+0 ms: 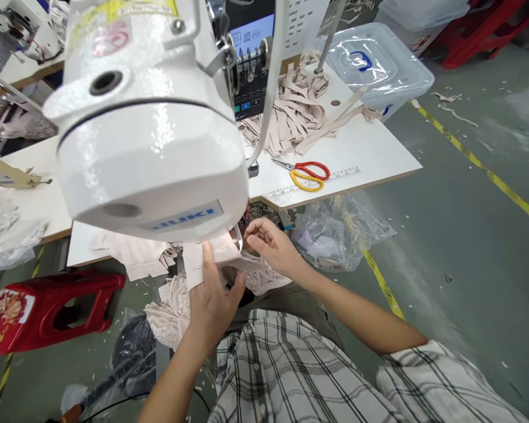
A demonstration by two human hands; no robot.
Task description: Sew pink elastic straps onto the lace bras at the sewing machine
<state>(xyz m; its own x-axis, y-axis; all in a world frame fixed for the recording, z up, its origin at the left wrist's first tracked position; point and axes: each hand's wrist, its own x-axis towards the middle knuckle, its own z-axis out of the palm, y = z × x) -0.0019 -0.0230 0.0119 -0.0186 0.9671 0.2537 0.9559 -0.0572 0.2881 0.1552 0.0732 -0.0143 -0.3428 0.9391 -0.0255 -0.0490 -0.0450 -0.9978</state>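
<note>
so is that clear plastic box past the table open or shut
Shut: the clear plastic box has its lid flat across the top, blue handle lying down on it.

I count one left hand [211, 299], one right hand [274, 247], one near sewing machine [152, 126], one pair of scissors [307, 174], one lidded box [379, 61].

Sewing machine [150, 117] sits front left on the counter [379, 153], control panel [251, 64] behind it, pile of strips [291, 114] right of the panel, scissors [306, 174] in front of that pile, lidded box [379, 64] behind it at the far right corner. Under the machine's near end, left hand [211, 299] and right hand [271, 244] hold the lace piece [171, 311], right hand further back. On the floor: stool [48, 308] at left, plastic bag [335, 235] right, below the scissors.
</note>
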